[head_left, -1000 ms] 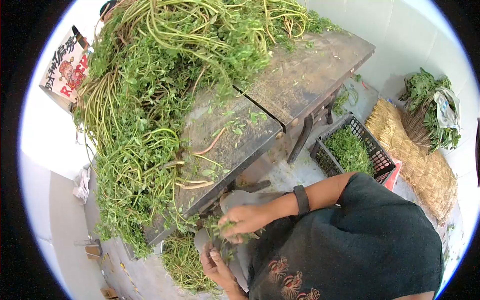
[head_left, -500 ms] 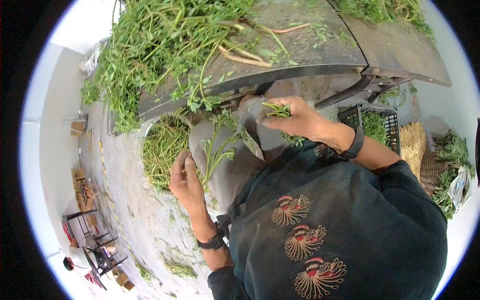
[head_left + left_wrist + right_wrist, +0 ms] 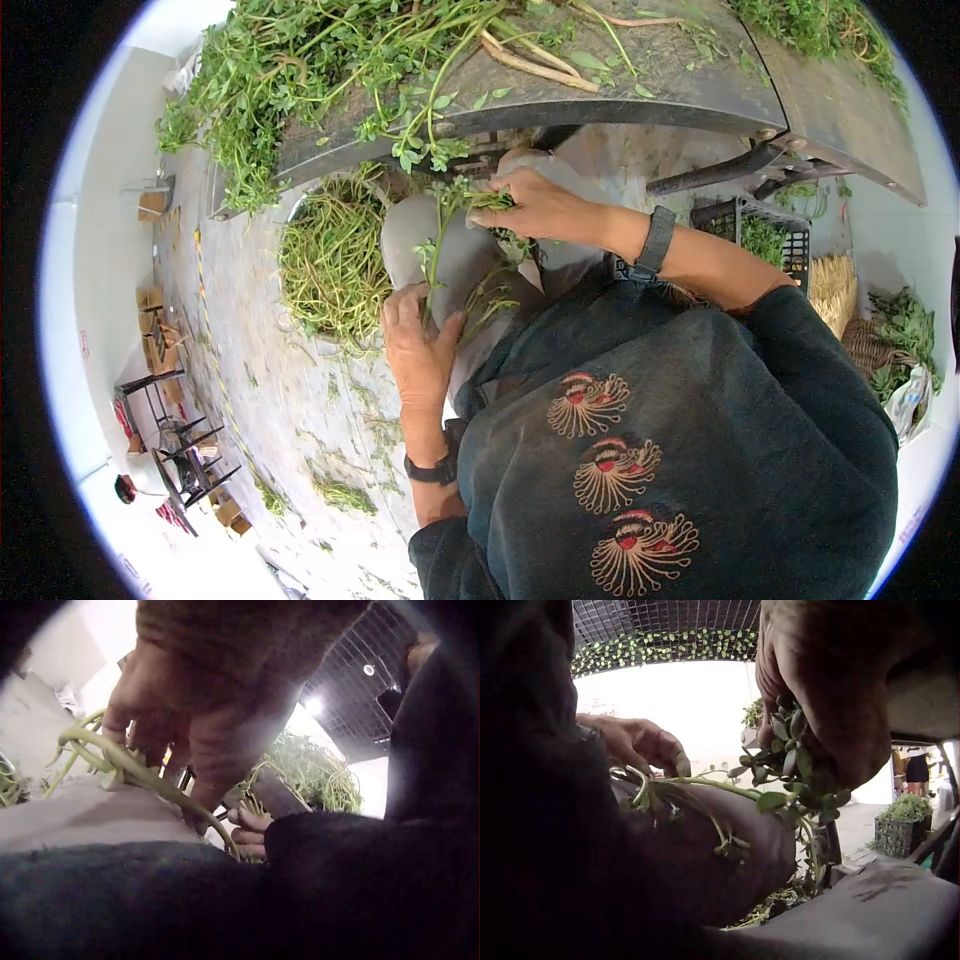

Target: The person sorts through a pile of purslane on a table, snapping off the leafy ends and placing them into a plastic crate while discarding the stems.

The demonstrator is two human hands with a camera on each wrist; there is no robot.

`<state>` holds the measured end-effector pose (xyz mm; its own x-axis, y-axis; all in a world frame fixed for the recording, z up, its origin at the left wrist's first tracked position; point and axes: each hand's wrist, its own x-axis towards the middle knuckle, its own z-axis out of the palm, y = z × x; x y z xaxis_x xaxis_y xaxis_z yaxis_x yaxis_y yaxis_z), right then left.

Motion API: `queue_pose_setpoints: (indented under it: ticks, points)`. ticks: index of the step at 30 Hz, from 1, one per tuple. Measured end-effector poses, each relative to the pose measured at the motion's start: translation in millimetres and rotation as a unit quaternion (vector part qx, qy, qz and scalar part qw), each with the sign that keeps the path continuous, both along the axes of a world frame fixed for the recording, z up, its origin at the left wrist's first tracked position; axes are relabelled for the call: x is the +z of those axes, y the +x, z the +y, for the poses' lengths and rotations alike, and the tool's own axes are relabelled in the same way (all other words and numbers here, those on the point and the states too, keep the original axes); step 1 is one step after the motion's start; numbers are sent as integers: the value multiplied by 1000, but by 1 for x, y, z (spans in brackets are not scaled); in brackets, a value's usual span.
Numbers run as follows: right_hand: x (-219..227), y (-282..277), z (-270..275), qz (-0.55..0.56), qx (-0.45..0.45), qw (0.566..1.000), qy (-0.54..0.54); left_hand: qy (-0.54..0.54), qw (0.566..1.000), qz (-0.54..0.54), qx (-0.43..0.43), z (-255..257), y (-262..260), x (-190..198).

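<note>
Over the lap in the head view, the left hand (image 3: 415,345) has its thumb and fingers apart around the lower end of a long green stem (image 3: 441,245). That stem (image 3: 157,784) crosses in front of the left hand (image 3: 217,712) in the left wrist view; a firm hold on it is not visible. The right hand (image 3: 545,210) pinches small leafy sprigs (image 3: 493,200) above the knees. In the right wrist view, leaves (image 3: 791,757) hang under the curled fingers of the right hand (image 3: 829,682). Loose sprigs (image 3: 490,303) lie on the lap.
A large leafy heap (image 3: 300,70) overhangs the dark table (image 3: 690,90). Beside the left knee stands a container full of stems (image 3: 335,265). A black crate (image 3: 795,245) with greens is at the right; scraps (image 3: 345,493) lie on the floor.
The head view has tilted down and shifted. The right hand has come closer to the left one with its sprigs. The left thumb has parted from the fingers, around the stem's lower end.
</note>
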<state>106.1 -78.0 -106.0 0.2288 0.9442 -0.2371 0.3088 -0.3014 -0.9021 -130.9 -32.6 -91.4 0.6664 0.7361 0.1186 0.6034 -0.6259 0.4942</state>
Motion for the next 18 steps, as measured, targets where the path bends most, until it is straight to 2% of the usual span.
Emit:
queue_pose_setpoints:
  ticks: [2,3,5,8,9,11,14,18]
  points:
    - [-11,0,-1,-8,-10,1000,-20,-130,990,-45,35,-4,-3,6]
    - [-15,4,0,-30,14,999,-11,-133,990,-42,35,-4,-5,3]
    - [-24,8,-1,-48,38,998,-8,-107,990,-85,25,-3,-11,-5]
    - [-22,7,-1,16,38,997,-69,-76,996,-40,-1,-3,-9,-3]
    - [-23,7,-1,-23,35,998,-36,-77,996,-40,0,-4,-8,-3]
    - [-29,6,0,-60,33,998,-3,1,1000,-3,-26,-6,-6,-5]
    - [-37,2,-1,-80,62,995,2,-50,999,-16,3,-10,-4,-6]
    - [-32,-2,5,-117,86,989,29,-35,999,-6,-13,-12,-6,0]
